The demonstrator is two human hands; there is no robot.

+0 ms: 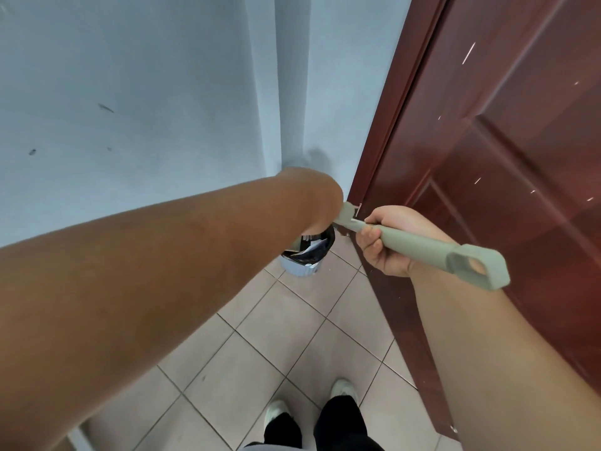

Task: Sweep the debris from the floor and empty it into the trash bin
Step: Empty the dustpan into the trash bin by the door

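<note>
Wall (146, 92): pale blue, fills the view from 9 to 12 o'clock, with a few dark marks on it.
Door (520, 141): dark red-brown wood with raised panels, from 1 to 4 o'clock, its edge running down to the floor.
Left arm (146, 271): bare forearm, crosses from 8 o'clock up to the centre; the left hand is hidden behind the wrist, so I cannot tell how its fingers lie.
Floor (276, 346): beige square tiles with dark grout, at 6 o'clock.
Right hand (387, 242): just right of centre, at 3 o'clock of the left wrist, fingers (370, 237) curled round the dustpan handle.
Dustpan handle (422, 250): grey-green, slants from the centre out toward 4 o'clock, ending in a flat loop with a hanging hole; its far end points down at the bin, and the pan itself is mostly hidden behind the left wrist.
Trash bin (300, 268): small, pale ribbed wall, black liner, standing on the floor in the corner where wall meets door, just below centre; scraps of paper-like debris (310, 247) lie inside it.
Shoes (344, 390): light-coloured, under black trouser legs, at 6 o'clock.
</note>
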